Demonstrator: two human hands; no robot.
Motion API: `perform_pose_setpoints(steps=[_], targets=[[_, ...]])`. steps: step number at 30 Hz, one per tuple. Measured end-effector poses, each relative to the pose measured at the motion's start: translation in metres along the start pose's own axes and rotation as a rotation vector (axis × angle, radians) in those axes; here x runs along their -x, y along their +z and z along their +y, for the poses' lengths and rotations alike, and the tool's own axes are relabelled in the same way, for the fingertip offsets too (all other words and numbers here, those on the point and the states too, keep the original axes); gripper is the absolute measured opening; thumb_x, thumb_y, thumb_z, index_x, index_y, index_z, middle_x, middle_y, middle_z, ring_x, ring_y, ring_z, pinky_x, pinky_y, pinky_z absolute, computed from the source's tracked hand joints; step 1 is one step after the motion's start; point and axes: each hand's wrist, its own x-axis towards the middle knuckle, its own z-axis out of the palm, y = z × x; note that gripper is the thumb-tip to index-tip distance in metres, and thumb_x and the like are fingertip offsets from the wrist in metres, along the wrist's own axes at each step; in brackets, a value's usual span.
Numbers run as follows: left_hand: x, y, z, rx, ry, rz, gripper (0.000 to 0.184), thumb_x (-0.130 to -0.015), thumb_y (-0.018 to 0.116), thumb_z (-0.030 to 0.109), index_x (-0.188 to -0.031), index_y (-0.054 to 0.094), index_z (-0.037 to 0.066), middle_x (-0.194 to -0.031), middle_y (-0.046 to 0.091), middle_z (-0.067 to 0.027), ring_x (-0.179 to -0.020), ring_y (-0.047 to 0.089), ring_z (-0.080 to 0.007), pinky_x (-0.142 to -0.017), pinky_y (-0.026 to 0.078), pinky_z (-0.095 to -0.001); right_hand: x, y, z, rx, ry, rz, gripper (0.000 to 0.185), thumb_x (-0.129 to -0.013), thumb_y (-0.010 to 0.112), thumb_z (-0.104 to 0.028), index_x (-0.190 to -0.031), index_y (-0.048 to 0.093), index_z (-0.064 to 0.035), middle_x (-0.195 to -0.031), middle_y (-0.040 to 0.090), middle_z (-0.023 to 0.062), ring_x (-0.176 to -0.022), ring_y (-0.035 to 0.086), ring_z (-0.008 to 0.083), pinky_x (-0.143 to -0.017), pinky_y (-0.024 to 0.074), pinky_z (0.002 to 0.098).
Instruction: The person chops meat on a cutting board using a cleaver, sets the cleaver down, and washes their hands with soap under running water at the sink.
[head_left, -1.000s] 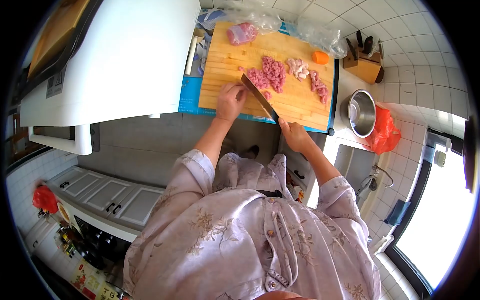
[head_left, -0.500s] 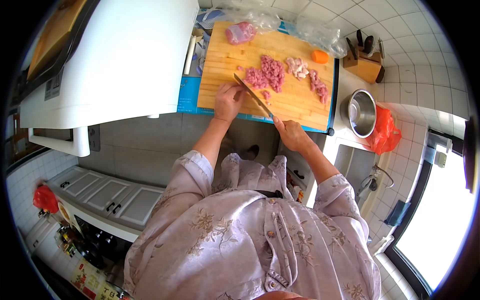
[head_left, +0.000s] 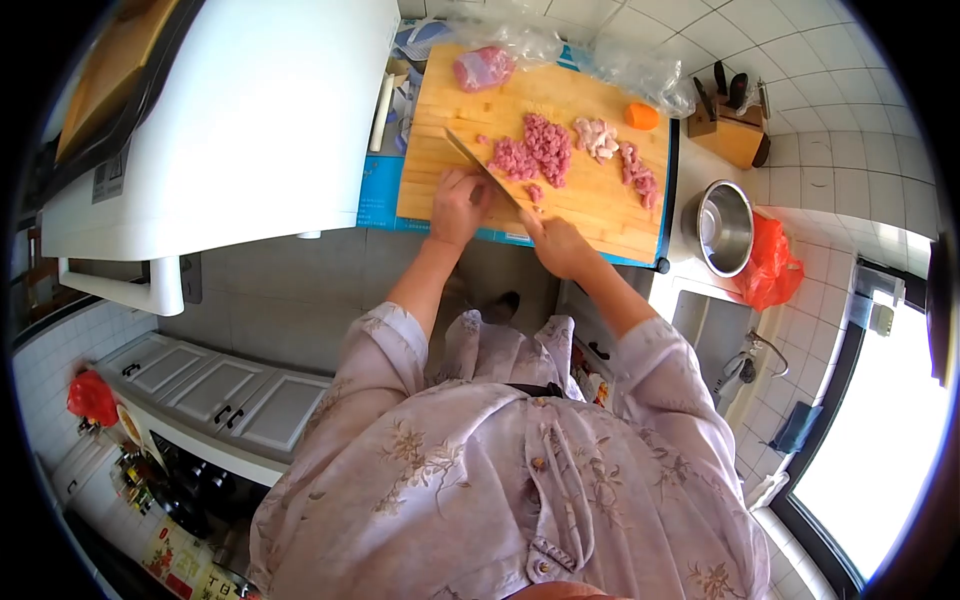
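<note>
My right hand [head_left: 562,248] is closed around the handle of a kitchen knife [head_left: 478,165], whose long blade slants up and left over the wooden cutting board [head_left: 440,110]. Close beside the blade, on the near side, my left hand [head_left: 460,207] has its fingers curled in; what they hold, if anything, is hidden. Just beyond the knife lies a pile of diced pink meat [head_left: 547,150], with a small bit of meat [head_left: 534,191] near the blade. Farther right are pale fatty pieces [head_left: 597,139] and a strip of cut meat [head_left: 640,177].
A bagged piece of meat [head_left: 484,68] and an orange carrot piece [head_left: 641,116] sit on the board's far part. Clear plastic bags [head_left: 635,75] lie behind it. To the right stand a knife block [head_left: 727,132], a steel bowl [head_left: 724,228] and a red bag [head_left: 770,262]. A white appliance [head_left: 260,110] is at left.
My right hand and the knife have shifted up and left, so the blade tip reaches farther left over the board. My left hand stays almost in place.
</note>
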Motion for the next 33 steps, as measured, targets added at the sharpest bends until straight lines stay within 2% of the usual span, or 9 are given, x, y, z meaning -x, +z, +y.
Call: perform_pose_setpoints(steps=[1, 7, 11, 13, 19, 29, 31, 32, 33], targets=[[0.0, 0.001, 0.0, -0.006, -0.018, -0.007, 0.014, -0.061, 0.067, -0.001, -0.072, 0.06, 0.005, -0.081, 0.06, -0.0095, -0.077, 0.055, -0.0295, -0.068, 0.046, -0.0362, 0.011, 0.007, 0.013, -0.085, 0.116, 0.038, 0.06, -0.093, 0.028, -0.046, -0.092, 0.057, 0.0068, -0.09, 0.057, 0.0324, -0.083, 0.054, 0.0471, -0.078, 0.043, 0.0467], [0.003, 0.003, 0.002, 0.041, -0.083, 0.019, 0.011, -0.064, 0.068, 0.001, -0.074, 0.062, 0.004, -0.081, 0.061, -0.0094, -0.076, 0.056, -0.0286, -0.068, 0.047, -0.0355, 0.049, -0.002, 0.022, -0.234, 0.272, 0.096, 0.071, -0.091, 0.029, -0.055, -0.079, 0.058, 0.0091, -0.078, 0.055, 0.0336, -0.083, 0.054, 0.0463, -0.075, 0.0415, 0.0457], [0.005, -0.004, 0.003, 0.064, -0.094, 0.125, 0.013, -0.066, 0.072, 0.006, -0.077, 0.065, 0.005, -0.079, 0.062, -0.008, -0.074, 0.057, -0.0269, -0.068, 0.047, -0.0344, 0.048, -0.003, 0.012, -0.26, 0.241, 0.065, 0.071, -0.09, 0.029, -0.055, -0.079, 0.058, 0.0093, -0.077, 0.055, 0.0331, -0.083, 0.054, 0.046, -0.075, 0.0419, 0.0454], [0.004, -0.01, 0.009, 0.055, -0.082, 0.11, 0.013, -0.065, 0.072, 0.006, -0.077, 0.066, 0.005, -0.079, 0.062, -0.0077, -0.074, 0.057, -0.0265, -0.068, 0.047, -0.0341, 0.045, 0.0, 0.012, -0.202, 0.217, 0.05, 0.075, -0.09, 0.023, -0.058, -0.074, 0.055, 0.0086, -0.07, 0.054, 0.0283, -0.076, 0.054, 0.0408, -0.072, 0.0404, 0.0449], [0.003, -0.009, 0.006, 0.027, -0.052, 0.065, 0.013, -0.065, 0.072, 0.005, -0.076, 0.066, 0.005, -0.079, 0.062, -0.007, -0.075, 0.057, -0.0257, -0.068, 0.047, -0.0336, 0.041, 0.005, 0.015, -0.173, 0.161, 0.07, 0.076, -0.09, 0.023, -0.058, -0.075, 0.055, 0.0094, -0.072, 0.054, 0.0312, -0.078, 0.052, 0.0452, -0.073, 0.0399, 0.0459], [0.004, -0.009, 0.002, -0.013, -0.021, -0.037, 0.014, -0.066, 0.069, 0.004, -0.079, 0.065, 0.006, -0.082, 0.062, -0.0065, -0.078, 0.057, -0.027, -0.071, 0.047, -0.0352, 0.039, 0.009, 0.013, -0.175, 0.131, 0.134, 0.066, -0.092, 0.031, -0.05, -0.078, 0.057, 0.0093, -0.073, 0.055, 0.0312, -0.079, 0.055, 0.044, -0.072, 0.0423, 0.0428], [0.001, -0.01, 0.001, -0.02, -0.004, -0.035, 0.013, -0.065, 0.069, 0.003, -0.077, 0.064, 0.005, -0.082, 0.062, -0.0071, -0.078, 0.057, -0.0269, -0.07, 0.047, -0.0346, 0.037, 0.003, 0.006, -0.192, 0.225, 0.04, 0.062, -0.092, 0.033, -0.047, -0.081, 0.061, 0.007, -0.086, 0.056, 0.0345, -0.093, 0.051, 0.0484, -0.083, 0.0411, 0.0462], [0.001, -0.01, 0.001, -0.023, 0.016, -0.039, 0.012, -0.065, 0.069, 0.001, -0.076, 0.064, 0.004, -0.082, 0.062, -0.0078, -0.077, 0.058, -0.0269, -0.069, 0.047, -0.034, 0.032, 0.003, 0.003, -0.193, 0.225, 0.038, 0.062, -0.092, 0.033, -0.047, -0.081, 0.061, 0.007, -0.086, 0.056, 0.0345, -0.093, 0.051, 0.0484, -0.083, 0.0411, 0.0462], [0.001, -0.01, 0.001, -0.023, 0.015, -0.043, 0.012, -0.065, 0.069, 0.001, -0.076, 0.064, 0.004, -0.082, 0.062, -0.0078, -0.077, 0.058, -0.0269, -0.069, 0.047, -0.034, 0.024, 0.004, 0.0, -0.148, 0.194, 0.027, 0.054, -0.092, 0.034, -0.041, -0.09, 0.06, 0.0058, -0.085, 0.057, 0.0332, -0.089, 0.053, 0.0473, -0.08, 0.0426, 0.0466]])
